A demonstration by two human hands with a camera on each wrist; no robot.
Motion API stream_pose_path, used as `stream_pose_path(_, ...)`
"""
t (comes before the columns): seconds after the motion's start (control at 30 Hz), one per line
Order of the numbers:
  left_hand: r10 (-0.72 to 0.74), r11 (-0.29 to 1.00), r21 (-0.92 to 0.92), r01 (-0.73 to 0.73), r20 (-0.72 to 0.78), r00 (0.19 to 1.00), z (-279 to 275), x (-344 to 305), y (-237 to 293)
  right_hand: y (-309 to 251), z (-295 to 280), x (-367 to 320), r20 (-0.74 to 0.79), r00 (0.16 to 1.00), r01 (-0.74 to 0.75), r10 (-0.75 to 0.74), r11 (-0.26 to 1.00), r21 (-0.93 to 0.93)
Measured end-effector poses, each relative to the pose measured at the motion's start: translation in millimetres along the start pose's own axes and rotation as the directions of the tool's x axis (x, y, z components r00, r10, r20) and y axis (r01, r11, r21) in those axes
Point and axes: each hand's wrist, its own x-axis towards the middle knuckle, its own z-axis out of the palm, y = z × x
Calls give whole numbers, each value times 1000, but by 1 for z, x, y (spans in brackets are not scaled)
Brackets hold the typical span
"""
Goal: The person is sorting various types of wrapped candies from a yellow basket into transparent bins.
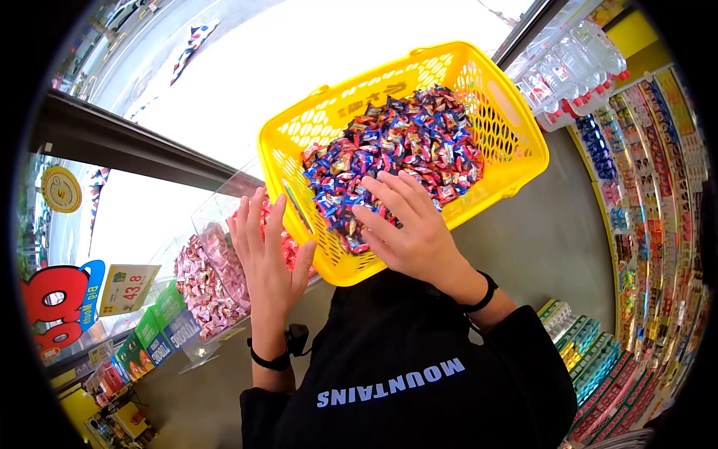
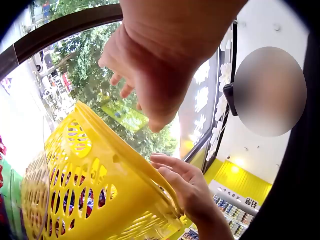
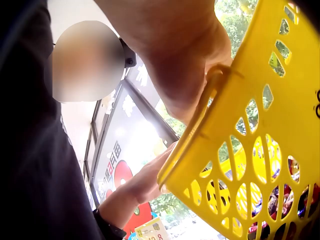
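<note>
A yellow plastic basket (image 1: pixel 516 168) holds a heap of small wrapped candies (image 1: pixel 396 142) in red, blue and dark wrappers. My right hand (image 1: pixel 407 228) is over the basket's near side, fingers extended above the candies; whether they touch is unclear. My left hand (image 1: pixel 269 258) is at the basket's left corner with fingers spread and nothing in it. In the left wrist view the left hand (image 2: pixel 155 75) hangs above the rim, and the right hand (image 2: pixel 185 185) is beside the basket (image 2: pixel 105 185). The right wrist view shows the right hand (image 3: pixel 185 75) at the rim of the basket (image 3: pixel 260 125).
Left of the basket, a clear bin holds pink-wrapped candies (image 1: pixel 209 280), with red ones beside it. A price sign (image 1: pixel 129 290) stands farther left. Curved shelves of packaged goods (image 1: pixel 647 217) line the right side, below bottles (image 1: pixel 572 71). Window frames (image 1: pixel 149 142) cross the upper left.
</note>
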Motion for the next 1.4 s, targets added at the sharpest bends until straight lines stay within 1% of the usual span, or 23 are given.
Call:
stream_pose_path(0.03, 22, 1000, -5, -22, 14, 1000, 2, 4, 12, 5, -9, -1, 12, 1000, 11, -11, 1000, -4)
stream_pose_path(0.07, 27, 999, 21, -28, 56, 998, 4, 7, 22, 12, -16, -4, 16, 1000, 6, -6, 1000, 8)
stream_pose_path(0.17, 31, 998, 50, -37, 109, 993, 7, 16, 50, 43, -43, -10, 9, 1000, 17, -17, 1000, 19)
stream_pose_path(0.2, 29, 997, 64, -35, 97, 995, 10, 19, 61, 55, -51, -13, 14, 1000, 22, -22, 1000, 20)
stream_pose_path(0.3, 10, 995, 94, -22, 123, 992, 13, 33, 94, 91, -80, -18, 22, 999, 37, -37, 999, 19)
stream_pose_path(0.47, 43, 984, 163, -66, 142, 989, 17, 82, 143, 162, -116, -26, -59, 998, 13, -15, 999, -36)
stream_pose_path(0.6, 183, 954, 213, -209, 136, 974, 23, 139, 175, 209, -139, -31, -85, 996, 7, -16, 995, -102)
stream_pose_path(0.7, 249, 946, 174, -274, 152, 956, 25, 188, 194, 235, -143, -37, -89, 996, -5, -7, 991, -131)
stream_pose_path(0.8, 354, 928, 103, -358, 54, 934, 46, 235, 201, 243, -144, -40, -68, 997, -29, 23, 995, -96)
stream_pose_path(0.83, 364, 929, 49, -367, 56, 930, 61, 247, 201, 244, -143, -41, -61, 997, -44, 39, 996, -82)
stream_pose_path(0.9, 392, 919, -66, -388, 62, 918, 109, 257, 199, 248, -139, -45, -76, 995, -67, 63, 996, -60)
stream_pose_path(0.97, 430, 896, -211, -391, 184, 884, 159, 251, 197, 248, -135, -46, -95, 989, -115, 111, 993, -36)
stream_pose_path(1.03, 539, 839, -261, -477, 273, 797, 222, 235, 192, 247, -135, -46, -112, 978, -179, 177, 984, -9)
stream_pose_path(1.1, 586, 808, -264, -526, 452, 673, 263, 217, 197, 247, -136, -46, -106, 974, -202, 199, 979, -15)
stream_pose_path(1.2, 518, 853, -250, -458, 510, 687, 296, 202, 206, 248, -133, -49, -101, 971, -219, 216, 975, -25)
stream_pose_path(1.3, 394, 918, -165, -360, 467, 792, 320, 178, 211, 246, -132, -49, -112, 968, -229, 223, 972, -52)
stream_pose_path(1.33, 400, 913, -120, -391, 462, 791, 325, 170, 210, 246, -132, -48, -118, 968, -230, 222, 971, -61)
stream_pose_path(1.4, 400, 909, -94, -406, 473, 785, 331, 166, 208, 246, -130, -47, -121, 966, -240, 229, 968, -79)
